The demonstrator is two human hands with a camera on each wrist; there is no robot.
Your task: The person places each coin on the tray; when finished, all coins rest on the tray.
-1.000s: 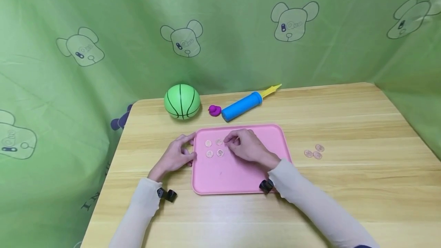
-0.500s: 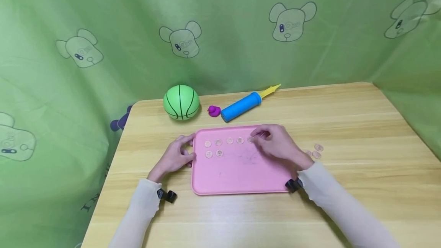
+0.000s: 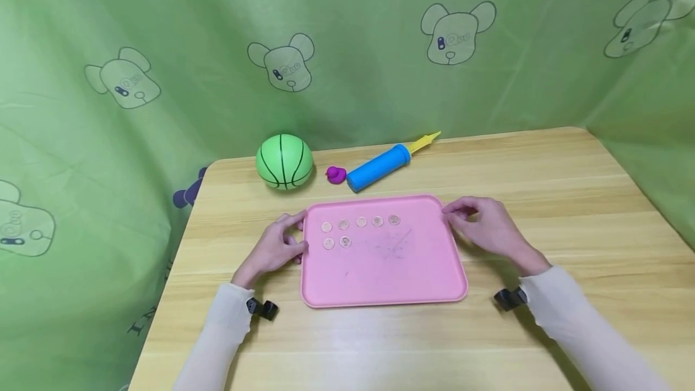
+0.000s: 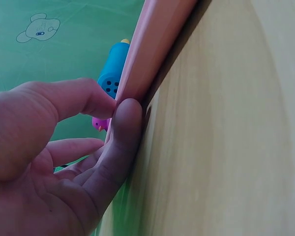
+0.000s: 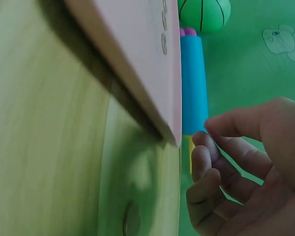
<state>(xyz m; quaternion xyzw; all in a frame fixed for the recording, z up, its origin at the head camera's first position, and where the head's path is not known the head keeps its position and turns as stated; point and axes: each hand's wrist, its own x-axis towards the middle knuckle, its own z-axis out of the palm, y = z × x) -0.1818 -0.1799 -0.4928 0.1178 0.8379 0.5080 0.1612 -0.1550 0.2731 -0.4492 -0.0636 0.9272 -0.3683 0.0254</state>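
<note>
A pink tray (image 3: 380,282) lies on the table with a row of several coins (image 3: 377,221) near its far edge. Two more coins (image 3: 345,242) lie below that row at the left. My left hand (image 3: 276,245) holds the tray's left edge between thumb and fingers, seen close in the left wrist view. Just past the tray's right edge, my right hand (image 3: 485,225) hovers with thumb and index finger brought near each other and nothing visible between them. One coin (image 5: 132,219) shows on the table beneath it in the right wrist view; the head view hides that spot behind the hand.
Behind the tray stand a green ball (image 3: 285,162) with black lines, a purple toy duck (image 3: 336,175) and a blue hand pump (image 3: 379,168) with a yellow nozzle. A green curtain (image 3: 358,101) hangs behind the wooden table (image 3: 586,198).
The right hand has moved rightward over the tray and off its right edge. Three more coins now show in the far row. The left hand stays at the left edge.
</note>
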